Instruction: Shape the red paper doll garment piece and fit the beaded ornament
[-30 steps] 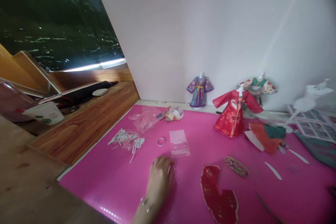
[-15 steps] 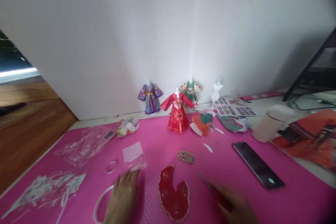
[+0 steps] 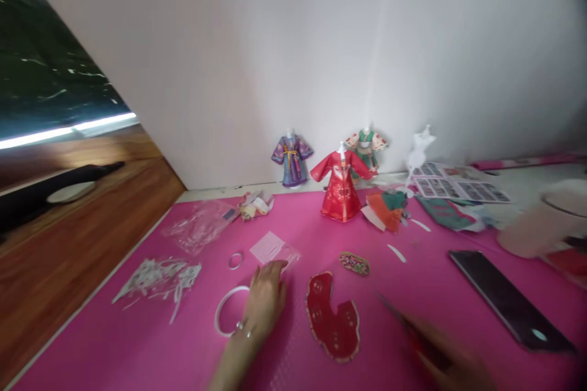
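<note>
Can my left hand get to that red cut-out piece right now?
Probably yes: the left hand lies flat just beside the red cut-out piece, with only bare pink mat between them.

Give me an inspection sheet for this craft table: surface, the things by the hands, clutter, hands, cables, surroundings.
Surface: pink mat, lying flat.
Job's things: red cut-out piece flat between the hands; oval patterned piece beyond it; white ring by the left wrist; dotted sheet at the left fingertips.
Clutter: white scraps, clear bag, small ring, phone, printed sheets; purple robe, red robe, green robe and bare white mannequin stand near the wall.
Grippers: left hand open, palm down on the mat; right hand blurred, seems to hold a thin tool, grip unclear.
Cables: nothing seen.
Surroundings: white wall; wooden ledge at left.
</note>
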Demonstrator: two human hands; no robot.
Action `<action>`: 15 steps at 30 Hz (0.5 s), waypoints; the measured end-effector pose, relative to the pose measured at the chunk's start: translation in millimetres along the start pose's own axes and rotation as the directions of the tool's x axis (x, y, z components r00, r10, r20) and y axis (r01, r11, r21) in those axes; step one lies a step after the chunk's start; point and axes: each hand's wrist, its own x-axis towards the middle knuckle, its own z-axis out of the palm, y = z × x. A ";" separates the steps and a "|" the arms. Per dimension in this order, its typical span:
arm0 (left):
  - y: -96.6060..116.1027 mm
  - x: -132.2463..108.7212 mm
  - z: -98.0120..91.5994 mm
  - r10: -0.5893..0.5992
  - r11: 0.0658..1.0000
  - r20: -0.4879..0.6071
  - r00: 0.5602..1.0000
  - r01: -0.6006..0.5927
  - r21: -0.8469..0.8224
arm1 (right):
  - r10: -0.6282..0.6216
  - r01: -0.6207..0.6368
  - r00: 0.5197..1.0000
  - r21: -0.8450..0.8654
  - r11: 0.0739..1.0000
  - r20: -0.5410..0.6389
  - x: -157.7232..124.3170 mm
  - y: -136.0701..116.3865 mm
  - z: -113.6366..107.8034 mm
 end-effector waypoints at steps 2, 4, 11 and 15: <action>-10.6 -2.2 -3.9 -0.056 0.998 -0.047 0.997 0.056 0.006 | -0.003 0.004 1.000 -0.026 1.000 0.024 -2.4 8.9 0.3; -20.8 -4.7 -6.5 -0.087 0.996 -0.070 0.994 0.088 0.005 | -0.080 0.081 0.996 -0.036 0.996 0.043 3.2 11.6 0.6; -27.2 -9.6 -2.2 -0.045 0.999 -0.065 0.997 0.044 -0.020 | -0.333 0.394 0.862 -0.092 0.914 0.383 81.8 -45.7 17.8; -26.6 -14.5 3.2 -0.002 1.000 -0.061 0.998 0.001 -0.010 | -0.369 0.498 0.767 -0.125 0.858 0.525 127.7 -80.2 42.7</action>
